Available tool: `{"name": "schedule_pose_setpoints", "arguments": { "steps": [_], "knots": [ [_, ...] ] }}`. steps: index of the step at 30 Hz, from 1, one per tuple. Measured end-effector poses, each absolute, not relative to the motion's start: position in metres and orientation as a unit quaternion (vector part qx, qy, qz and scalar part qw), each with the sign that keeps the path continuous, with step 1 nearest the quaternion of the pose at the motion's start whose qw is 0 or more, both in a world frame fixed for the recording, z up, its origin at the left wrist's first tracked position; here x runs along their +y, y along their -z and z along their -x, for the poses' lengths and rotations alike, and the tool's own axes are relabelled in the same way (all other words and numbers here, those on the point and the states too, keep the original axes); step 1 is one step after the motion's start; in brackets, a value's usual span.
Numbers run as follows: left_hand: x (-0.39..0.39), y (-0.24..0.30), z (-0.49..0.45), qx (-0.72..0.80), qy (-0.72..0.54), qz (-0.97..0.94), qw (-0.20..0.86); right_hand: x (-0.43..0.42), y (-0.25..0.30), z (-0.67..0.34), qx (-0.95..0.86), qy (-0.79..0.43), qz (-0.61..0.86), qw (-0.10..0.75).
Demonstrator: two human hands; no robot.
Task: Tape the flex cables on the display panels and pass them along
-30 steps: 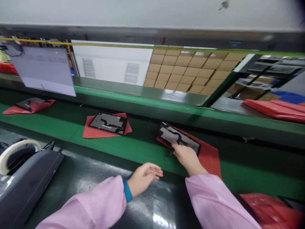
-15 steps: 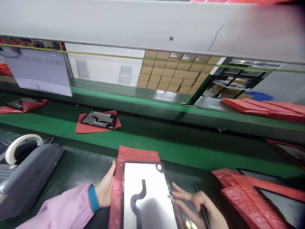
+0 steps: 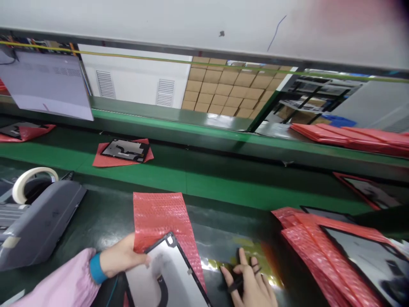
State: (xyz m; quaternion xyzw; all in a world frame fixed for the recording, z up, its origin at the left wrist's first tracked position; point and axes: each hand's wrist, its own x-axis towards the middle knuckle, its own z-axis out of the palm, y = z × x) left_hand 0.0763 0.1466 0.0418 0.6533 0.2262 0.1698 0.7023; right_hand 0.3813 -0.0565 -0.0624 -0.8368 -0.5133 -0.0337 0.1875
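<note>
Two things have shifted on the dark bench (image 3: 105,215): the red bubble bag (image 3: 159,215) now lies mostly bare, and the grey panel (image 3: 168,273) has slid nearer, tilted. Left hand (image 3: 119,258) pinches its edge; right hand (image 3: 247,283) has let go, fingers spread over a thin black tool (image 3: 238,285).

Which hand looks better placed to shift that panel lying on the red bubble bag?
Left, probably. The left hand grips the panel at its edge, on the red bubble bag. The right hand lies spread on the dark worktop, apart from the panel, with a thin dark tool across its fingers.
</note>
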Motion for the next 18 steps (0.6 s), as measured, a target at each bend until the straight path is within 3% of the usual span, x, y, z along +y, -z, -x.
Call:
{"name": "schedule_pose_setpoints", "arguments": {
  "steps": [2,6,9,13,18],
  "knots": [
    [0.174,-0.049,-0.08,0.228,-0.166,-0.702,0.654,-0.052,0.055,-0.376,-0.524,-0.005,0.813,0.255],
    [0.235,-0.05,-0.091,0.271,-0.188,-0.749,0.575,-0.054,0.034,-0.374,-0.43,-0.079,0.761,0.48],
    [0.251,-0.048,-0.095,0.331,-0.251,-0.774,0.478,-0.054,0.018,-0.362,-0.335,-0.165,0.738,0.562],
    [0.215,-0.051,-0.078,0.369,-0.313,-0.796,0.364,-0.053,0.013,-0.342,-0.3,-0.271,0.719,0.565],
    [0.14,-0.045,-0.04,0.268,-0.184,-0.919,0.222,-0.061,0.023,-0.338,-0.323,-0.276,0.773,0.472]
  ]
}}
